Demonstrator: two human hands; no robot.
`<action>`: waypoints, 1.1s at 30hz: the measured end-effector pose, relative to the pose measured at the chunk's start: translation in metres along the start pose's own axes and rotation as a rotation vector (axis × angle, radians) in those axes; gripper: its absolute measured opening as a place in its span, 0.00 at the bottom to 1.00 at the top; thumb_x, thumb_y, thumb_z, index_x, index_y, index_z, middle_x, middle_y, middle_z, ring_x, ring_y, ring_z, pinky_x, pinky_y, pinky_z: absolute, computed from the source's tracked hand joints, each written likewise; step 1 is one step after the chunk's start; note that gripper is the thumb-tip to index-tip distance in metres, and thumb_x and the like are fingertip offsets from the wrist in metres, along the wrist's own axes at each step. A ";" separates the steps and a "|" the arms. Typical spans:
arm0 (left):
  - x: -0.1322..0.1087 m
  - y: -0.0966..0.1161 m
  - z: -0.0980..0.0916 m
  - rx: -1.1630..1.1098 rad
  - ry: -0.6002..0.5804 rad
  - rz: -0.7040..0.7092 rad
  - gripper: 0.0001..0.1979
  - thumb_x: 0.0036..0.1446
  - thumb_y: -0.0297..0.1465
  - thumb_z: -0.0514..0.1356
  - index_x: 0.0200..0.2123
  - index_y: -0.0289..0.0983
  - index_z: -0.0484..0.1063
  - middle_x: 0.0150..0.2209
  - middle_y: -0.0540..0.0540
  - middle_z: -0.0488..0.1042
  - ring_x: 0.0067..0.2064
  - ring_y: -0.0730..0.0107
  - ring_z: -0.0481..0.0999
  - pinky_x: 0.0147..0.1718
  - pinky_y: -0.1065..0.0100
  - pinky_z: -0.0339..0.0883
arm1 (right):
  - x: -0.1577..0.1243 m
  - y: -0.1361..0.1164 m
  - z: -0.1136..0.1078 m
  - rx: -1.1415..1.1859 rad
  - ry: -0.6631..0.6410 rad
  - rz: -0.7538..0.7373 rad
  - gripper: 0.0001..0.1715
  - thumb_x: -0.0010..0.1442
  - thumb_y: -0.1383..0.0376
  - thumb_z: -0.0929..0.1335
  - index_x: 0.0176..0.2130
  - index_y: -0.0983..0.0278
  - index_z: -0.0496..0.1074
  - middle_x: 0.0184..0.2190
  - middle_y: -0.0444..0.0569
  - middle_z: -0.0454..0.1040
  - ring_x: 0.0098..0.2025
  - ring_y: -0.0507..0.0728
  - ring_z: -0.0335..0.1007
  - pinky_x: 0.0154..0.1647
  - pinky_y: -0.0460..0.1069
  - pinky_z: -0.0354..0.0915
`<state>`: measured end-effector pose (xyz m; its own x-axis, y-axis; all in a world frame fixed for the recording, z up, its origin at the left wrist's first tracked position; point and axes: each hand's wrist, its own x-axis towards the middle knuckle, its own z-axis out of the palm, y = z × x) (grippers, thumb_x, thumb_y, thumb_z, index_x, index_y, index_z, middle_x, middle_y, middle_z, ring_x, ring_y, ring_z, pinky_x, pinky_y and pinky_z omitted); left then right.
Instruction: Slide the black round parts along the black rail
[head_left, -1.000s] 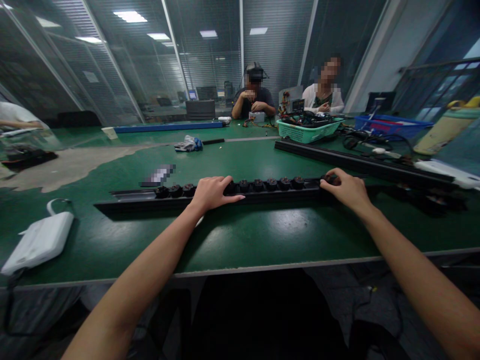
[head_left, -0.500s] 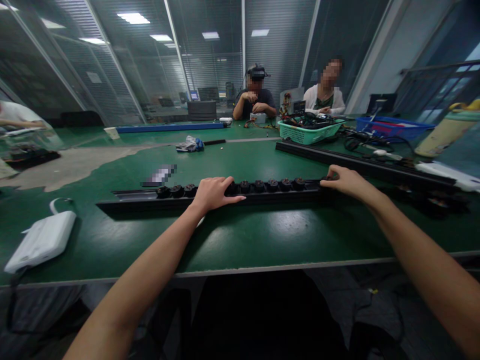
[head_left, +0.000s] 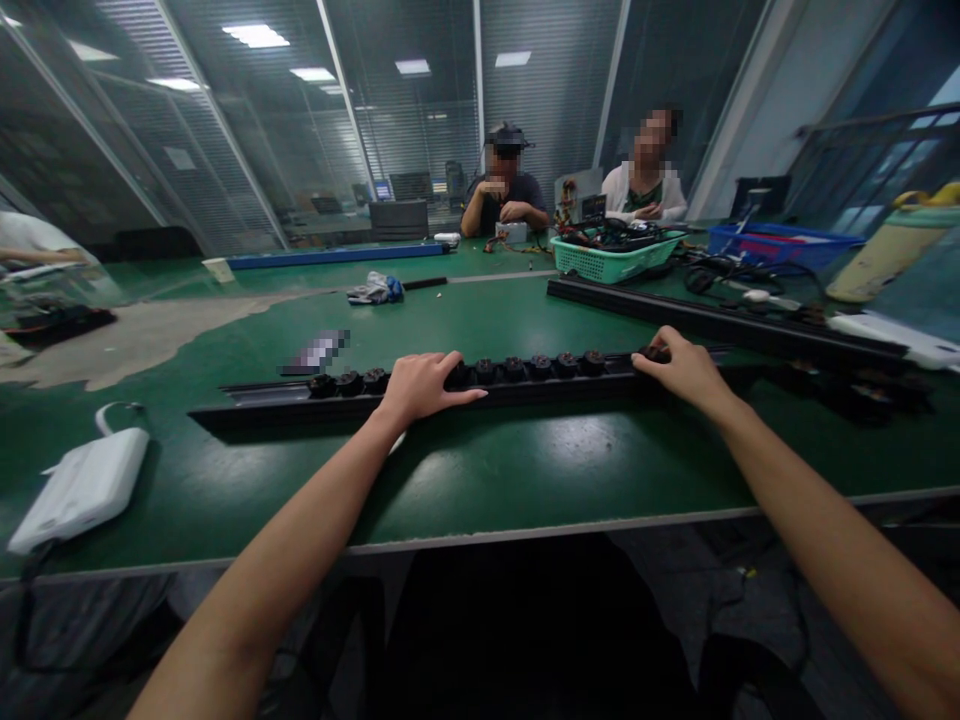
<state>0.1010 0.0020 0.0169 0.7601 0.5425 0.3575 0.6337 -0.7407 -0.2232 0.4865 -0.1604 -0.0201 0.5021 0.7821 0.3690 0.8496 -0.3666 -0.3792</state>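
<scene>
A long black channel rail (head_left: 525, 396) lies across the table in front of me, with a row of round black socket-like parts (head_left: 512, 368) sitting in its groove. My left hand (head_left: 424, 385) lies over the rail's middle, fingers bent over its far side and thumb stretched along the near side; it covers part of the row. Toward the rail's right end, my right hand (head_left: 679, 365) pinches one more round black socket-like part (head_left: 657, 353) between thumb and fingers, at the groove. Whether that part touches the groove floor, I cannot tell.
A second black rail (head_left: 720, 318) lies slantwise at the right, with loose dark parts (head_left: 862, 390) before it. Beyond are a green basket (head_left: 592, 262) of cables, a blue basket (head_left: 787, 255) and a bottle (head_left: 892, 255). A white device (head_left: 82, 485) sits at left. Two people sit opposite.
My right hand has turned slightly, and the pinched part shows more clearly between its fingers. My left hand keeps its place on the rail. The whole view has shifted a little.
</scene>
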 end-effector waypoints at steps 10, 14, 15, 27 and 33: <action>0.000 -0.001 0.000 0.001 0.010 0.013 0.40 0.53 0.65 0.43 0.49 0.40 0.71 0.39 0.41 0.78 0.39 0.56 0.77 0.31 0.65 0.55 | -0.004 -0.007 -0.001 -0.071 0.030 0.025 0.19 0.53 0.46 0.64 0.35 0.57 0.63 0.31 0.49 0.74 0.35 0.63 0.70 0.38 0.54 0.58; 0.000 -0.001 0.001 0.008 0.013 0.013 0.40 0.53 0.65 0.42 0.49 0.40 0.70 0.39 0.42 0.78 0.39 0.57 0.77 0.31 0.65 0.54 | -0.003 -0.005 -0.002 -0.089 0.037 0.034 0.20 0.53 0.46 0.65 0.34 0.58 0.64 0.31 0.49 0.74 0.35 0.63 0.70 0.40 0.55 0.58; 0.000 -0.001 0.001 0.008 0.014 0.012 0.40 0.53 0.65 0.42 0.49 0.40 0.70 0.39 0.42 0.78 0.39 0.57 0.77 0.31 0.65 0.54 | -0.003 -0.004 -0.002 -0.090 0.039 0.035 0.20 0.53 0.46 0.65 0.34 0.58 0.64 0.30 0.49 0.74 0.35 0.63 0.70 0.40 0.56 0.59; 0.000 -0.001 0.000 -0.008 0.004 0.003 0.40 0.53 0.65 0.43 0.49 0.40 0.70 0.40 0.41 0.78 0.39 0.57 0.76 0.32 0.65 0.55 | -0.002 -0.003 -0.003 -0.080 0.020 0.057 0.20 0.53 0.45 0.65 0.35 0.57 0.64 0.31 0.50 0.74 0.36 0.64 0.70 0.39 0.56 0.58; 0.000 -0.001 0.000 0.004 0.004 0.016 0.40 0.53 0.65 0.42 0.49 0.40 0.70 0.39 0.41 0.78 0.38 0.56 0.76 0.31 0.65 0.54 | -0.004 -0.004 -0.004 -0.073 0.025 0.061 0.19 0.53 0.46 0.65 0.34 0.58 0.64 0.31 0.50 0.74 0.36 0.64 0.70 0.38 0.55 0.58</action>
<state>0.1005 0.0030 0.0170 0.7697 0.5290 0.3572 0.6219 -0.7477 -0.2328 0.4819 -0.1638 -0.0163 0.5566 0.7447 0.3683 0.8263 -0.4499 -0.3390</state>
